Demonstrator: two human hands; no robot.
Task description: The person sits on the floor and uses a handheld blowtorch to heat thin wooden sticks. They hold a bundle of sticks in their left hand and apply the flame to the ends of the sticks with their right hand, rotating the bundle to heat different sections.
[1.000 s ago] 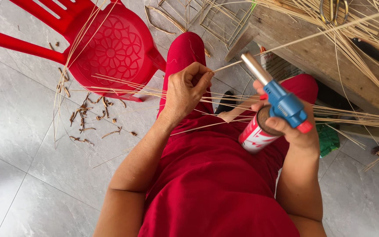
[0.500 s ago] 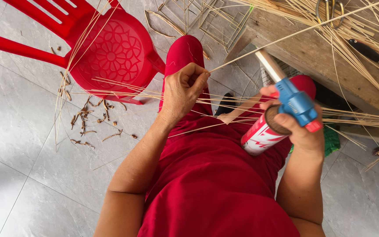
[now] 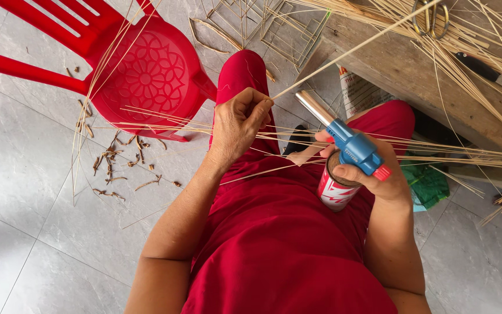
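The left hand (image 3: 238, 125) pinches a thin straw strip (image 3: 344, 55) running toward 2 o'clock; the right hand (image 3: 379, 177) wraps its grip around a blue gas torch (image 3: 350, 148).

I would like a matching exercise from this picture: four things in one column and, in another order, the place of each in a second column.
Things:
1. thin strip
2. gas torch
3. plastic chair
4. scissors

Places:
A. on the tiled floor, lying tipped over
B. on the wooden bench, among the strips
C. in the right hand
D. pinched in the left hand

Pairs: 1-D, 2-C, 3-A, 4-B
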